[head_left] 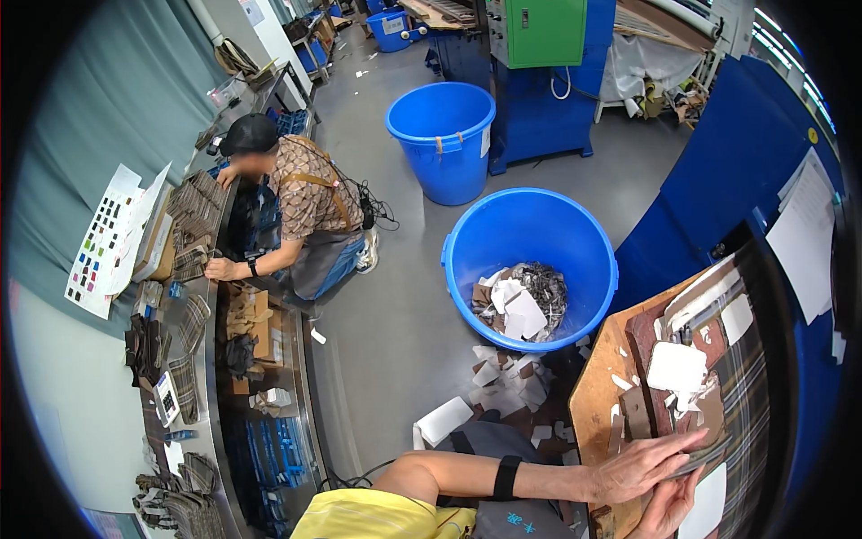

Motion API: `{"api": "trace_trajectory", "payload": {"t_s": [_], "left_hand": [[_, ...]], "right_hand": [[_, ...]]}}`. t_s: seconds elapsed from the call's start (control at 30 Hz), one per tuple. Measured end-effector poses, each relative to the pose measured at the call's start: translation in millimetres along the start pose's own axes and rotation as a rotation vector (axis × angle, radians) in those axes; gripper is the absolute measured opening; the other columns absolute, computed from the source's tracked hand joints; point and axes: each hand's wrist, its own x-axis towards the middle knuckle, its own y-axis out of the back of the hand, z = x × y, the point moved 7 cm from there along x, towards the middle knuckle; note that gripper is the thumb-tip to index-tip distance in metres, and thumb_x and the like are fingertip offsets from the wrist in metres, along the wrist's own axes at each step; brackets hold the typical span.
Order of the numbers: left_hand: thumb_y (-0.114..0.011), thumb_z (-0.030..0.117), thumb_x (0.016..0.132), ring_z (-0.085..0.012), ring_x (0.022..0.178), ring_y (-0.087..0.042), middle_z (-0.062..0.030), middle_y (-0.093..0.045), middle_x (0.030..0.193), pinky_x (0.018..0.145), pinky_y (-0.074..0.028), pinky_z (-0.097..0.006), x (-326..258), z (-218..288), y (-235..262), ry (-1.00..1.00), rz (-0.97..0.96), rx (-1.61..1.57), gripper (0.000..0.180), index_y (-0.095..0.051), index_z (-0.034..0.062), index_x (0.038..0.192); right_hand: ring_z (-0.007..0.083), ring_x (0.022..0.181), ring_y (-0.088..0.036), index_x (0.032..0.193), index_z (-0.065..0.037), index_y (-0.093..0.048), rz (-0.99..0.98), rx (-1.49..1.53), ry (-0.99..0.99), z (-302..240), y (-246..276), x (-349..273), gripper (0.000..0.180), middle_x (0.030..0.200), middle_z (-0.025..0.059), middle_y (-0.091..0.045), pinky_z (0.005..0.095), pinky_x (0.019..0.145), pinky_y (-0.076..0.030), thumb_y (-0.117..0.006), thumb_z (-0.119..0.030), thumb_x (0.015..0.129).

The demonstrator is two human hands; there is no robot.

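The curved piece [712, 455] is slim and grey-brown, smooth-edged, with its narrow side showing. It lies at the fingertips of both hands, jutting out beyond them to the right. The left hand [636, 467] stretches its fingers nearly straight and close together along its near end; the right hand [669, 506] has its fingers bent up against its lower side. How firmly either grips, I cannot tell. Plaid fabric [747, 382] spreads just beyond the fingertips.
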Motion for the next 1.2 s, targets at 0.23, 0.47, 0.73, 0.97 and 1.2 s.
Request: {"api": "trace_trajectory", "payload": {"t_s": [0.23,0.47,0.73,0.97,1.2], "left_hand": [[-0.054,-0.002,0.086,-0.0382,0.098,-0.056,-0.0252,-0.051,0.121,0.090,-0.046,-0.044,-8.2,-24.4,-90.0,-0.049,-0.301,0.067,0.079,-0.012,0.0072,0.152],[-0.054,-0.016,0.073,-0.0397,0.103,-0.051,-0.0227,-0.053,0.114,0.088,-0.043,-0.044,13.0,-75.4,-180.6,-0.105,-0.521,0.263,0.058,-0.045,0.0000,0.128],[-0.052,-0.015,0.074,-0.0387,0.102,-0.050,-0.0198,-0.055,0.105,0.087,-0.044,-0.044,-1.4,-162.5,-243.5,0.220,-0.362,0.342,0.039,-0.053,0.0022,0.109],[-0.048,-0.012,0.080,-0.0397,0.112,-0.053,-0.0253,-0.054,0.120,0.090,-0.044,-0.047,-17.2,-111.1,-242.7,0.417,-0.406,0.400,0.043,-0.051,-0.0020,0.121],[-0.047,0.008,0.096,-0.0435,0.108,-0.050,-0.0313,-0.049,0.121,0.094,-0.038,-0.051,-42.8,6.8,-202.7,0.484,-0.435,0.093,0.055,-0.023,0.0032,0.145]], "right_hand": [[0.0244,0.102,-0.060,0.115,0.005,-0.054,0.113,-0.396,0.329,-79.6,19.0,-44.0,0.027,0.106,0.0155,-0.062,0.0342,0.087,-0.050,-0.058,-0.008,0.092],[0.0195,0.098,-0.058,0.110,0.006,-0.057,0.113,-1.161,0.489,-189.5,60.4,-71.2,0.023,0.096,0.0106,-0.060,0.0317,0.083,-0.052,-0.061,-0.001,0.089],[0.0115,0.076,-0.049,0.108,0.000,-0.059,-0.129,-1.609,0.327,-232.4,127.5,-29.7,0.026,0.087,0.0024,-0.057,0.0257,0.065,-0.041,-0.070,-0.009,0.087],[0.0142,0.073,-0.054,0.100,0.003,-0.064,-0.103,-1.620,0.251,-238.0,105.5,-51.3,0.023,0.082,0.0059,-0.064,0.0283,0.067,-0.045,-0.072,-0.012,0.085],[0.0148,0.079,-0.060,0.113,0.007,-0.059,-0.112,-1.575,0.176,-226.7,70.5,-105.4,0.032,0.091,0.0115,-0.066,0.0271,0.066,-0.048,-0.068,-0.011,0.088]]}}
